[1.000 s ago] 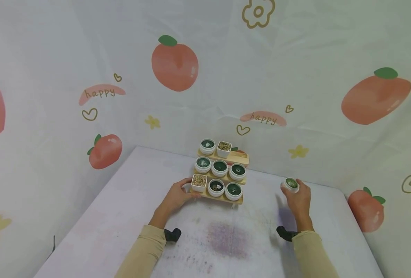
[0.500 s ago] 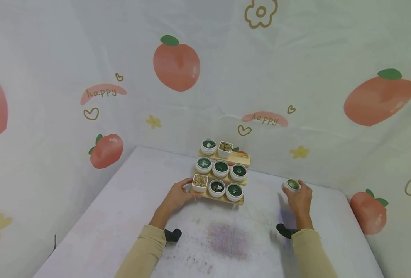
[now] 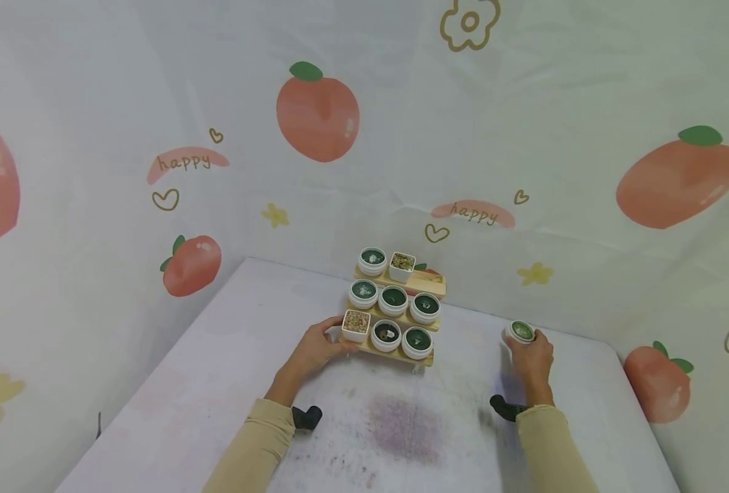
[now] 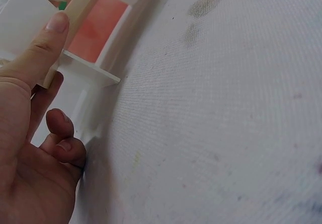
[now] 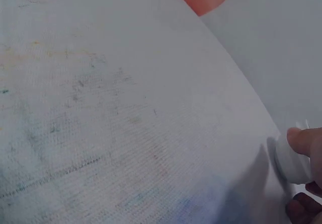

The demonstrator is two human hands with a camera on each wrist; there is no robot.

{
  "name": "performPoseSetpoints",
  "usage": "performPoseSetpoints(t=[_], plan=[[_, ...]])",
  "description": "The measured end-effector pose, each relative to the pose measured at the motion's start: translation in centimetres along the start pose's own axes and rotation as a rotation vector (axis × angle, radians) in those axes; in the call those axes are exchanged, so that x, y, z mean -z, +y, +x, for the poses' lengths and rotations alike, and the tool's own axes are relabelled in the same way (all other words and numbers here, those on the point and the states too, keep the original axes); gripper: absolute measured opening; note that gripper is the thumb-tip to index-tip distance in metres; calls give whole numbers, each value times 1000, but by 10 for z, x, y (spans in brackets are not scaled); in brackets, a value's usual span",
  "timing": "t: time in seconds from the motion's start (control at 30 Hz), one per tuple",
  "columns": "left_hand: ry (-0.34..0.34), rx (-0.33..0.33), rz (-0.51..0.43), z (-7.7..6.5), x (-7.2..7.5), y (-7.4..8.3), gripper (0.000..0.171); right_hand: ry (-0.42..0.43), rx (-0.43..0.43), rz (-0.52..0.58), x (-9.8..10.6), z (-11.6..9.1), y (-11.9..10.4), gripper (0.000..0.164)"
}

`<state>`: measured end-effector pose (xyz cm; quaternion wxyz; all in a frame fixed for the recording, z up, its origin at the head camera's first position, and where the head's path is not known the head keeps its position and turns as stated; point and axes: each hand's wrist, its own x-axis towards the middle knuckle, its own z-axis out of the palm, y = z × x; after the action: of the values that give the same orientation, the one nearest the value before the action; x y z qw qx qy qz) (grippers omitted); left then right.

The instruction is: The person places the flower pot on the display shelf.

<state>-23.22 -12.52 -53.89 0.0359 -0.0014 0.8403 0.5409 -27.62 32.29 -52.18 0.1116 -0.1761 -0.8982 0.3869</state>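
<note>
My left hand (image 3: 315, 348) grips the lower left end of a three-tier wooden stand (image 3: 428, 282). In the left wrist view the thumb (image 4: 43, 50) presses on the board's edge, with a finger under it. Close to that hand stands a square white pot (image 3: 356, 326) with a grainy top. Round white pots with dark green tops, such as the front right one (image 3: 417, 342), fill most of the tiers. Far to the right, my right hand (image 3: 530, 359) holds a round white pot (image 3: 521, 333) with a lighter green top. Whether this pot touches the table cannot be told.
A second square pot (image 3: 402, 266) stands on the top tier, left of a bare stretch of wood. The white table (image 3: 265, 294) has a purple stain (image 3: 406, 428) in front of the stand. A cloth wall (image 3: 389, 137) printed with fruit rises behind.
The right hand has come down slightly with its pot. My left hand keeps its hold on the stand. The head view has turned a little to the left.
</note>
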Motion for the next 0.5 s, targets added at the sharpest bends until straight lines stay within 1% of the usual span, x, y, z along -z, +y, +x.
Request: performPoseSetpoints(t=[0.3, 0.5], plan=[[2, 5, 18, -1, 0, 2, 77, -1, -9, -7, -1, 2, 5, 67], [5, 2, 16, 0, 0, 2, 77, -7, -30, 41, -4, 3, 8, 65]])
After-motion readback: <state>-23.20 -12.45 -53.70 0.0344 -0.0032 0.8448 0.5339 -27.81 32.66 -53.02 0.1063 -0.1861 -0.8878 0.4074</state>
